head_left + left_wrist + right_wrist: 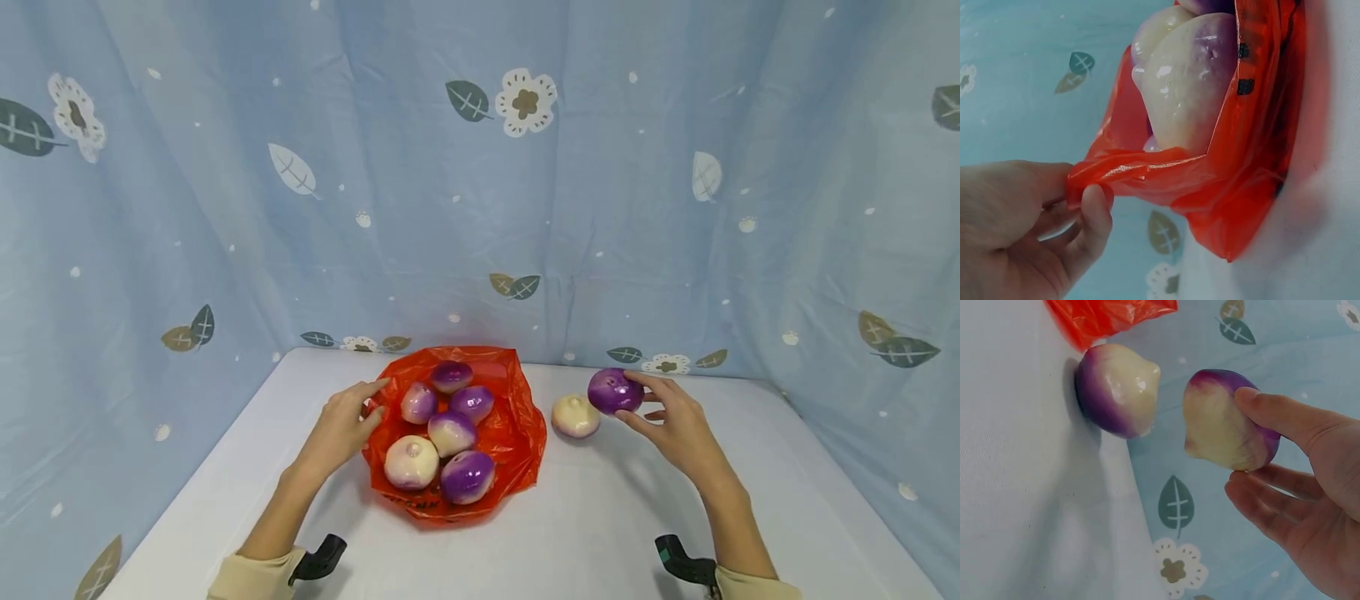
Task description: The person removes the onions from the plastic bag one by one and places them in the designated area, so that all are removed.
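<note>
Being pinched at its left rim by the narrow grip of the left hand [339, 423], a red plastic bag [519, 425] is spread open on the white surface [585, 533], with six purple-and-cream onions [452, 433] gathered inside. Just right of the bag, a pale onion [575, 418] is set down. Farther right, a purple onion [613, 392] is held up between the thumb and fingers of the right hand [681, 427].

In the right hand's [678, 427] grip, a glossy round vegetable [611, 392] is showing purple and cream; just beside it, a second vegetable [575, 415] is showing cream above purple. At the left hand's [339, 425] pinch, a bag [519, 442] is gleaming red with black printing. Behind both grips, a blue curtain [405, 125] is bearing white, green and brown flower-and-leaf patterns.
</note>
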A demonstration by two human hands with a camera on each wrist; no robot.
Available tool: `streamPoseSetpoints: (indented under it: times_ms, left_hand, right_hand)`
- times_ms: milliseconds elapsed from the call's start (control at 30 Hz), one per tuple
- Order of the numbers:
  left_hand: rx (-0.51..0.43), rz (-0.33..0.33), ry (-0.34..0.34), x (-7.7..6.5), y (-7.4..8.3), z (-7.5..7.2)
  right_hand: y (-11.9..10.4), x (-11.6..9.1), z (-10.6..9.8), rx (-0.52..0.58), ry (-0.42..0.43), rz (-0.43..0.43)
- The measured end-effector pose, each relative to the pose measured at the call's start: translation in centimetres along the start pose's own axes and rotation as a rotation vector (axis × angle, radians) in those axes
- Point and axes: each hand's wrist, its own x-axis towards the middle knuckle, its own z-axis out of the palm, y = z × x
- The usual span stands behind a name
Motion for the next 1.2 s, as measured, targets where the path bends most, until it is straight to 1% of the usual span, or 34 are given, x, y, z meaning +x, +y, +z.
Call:
streamPoseSetpoints:
  times_ms: [133, 333, 500, 667, 833, 1067, 1200]
  left_hand:
    - [-0.060, -0.030, -0.002, 0.0, -0.7, 0.0]
    - [-0.142, -0.083, -0.053, -0.1, -1.4, 0.2]
    - [-0.188, -0.112, -0.067, -0.2, -1.4, 0.2]
    - [-0.227, -0.119, -0.090, -0.2, -1.4, 0.3]
    - [-0.237, -0.143, -0.094, -0.1, -1.3, 0.4]
    - [-0.218, -0.129, -0.089, 0.2, -1.3, 0.4]
    - [-0.224, -0.130, -0.092, 0.3, -1.4, 0.4]
  right_hand:
    - [0.3, -0.1, 0.2, 0.005, -0.002, 0.011]
    - [1.1, -0.4, 0.4, 0.020, -0.019, 0.040]
    - [2.0, -0.5, 0.5, 0.008, -0.035, 0.080]
    - [2.7, -0.7, 0.4, -0.004, -0.069, 0.104]
    - [3.3, -0.8, 0.2, -0.015, -0.121, 0.139]
    - [4.2, -1.0, 0.3, -0.019, -0.173, 0.181]
    - [4.4, -1.1, 0.6, -0.013, -0.197, 0.198]
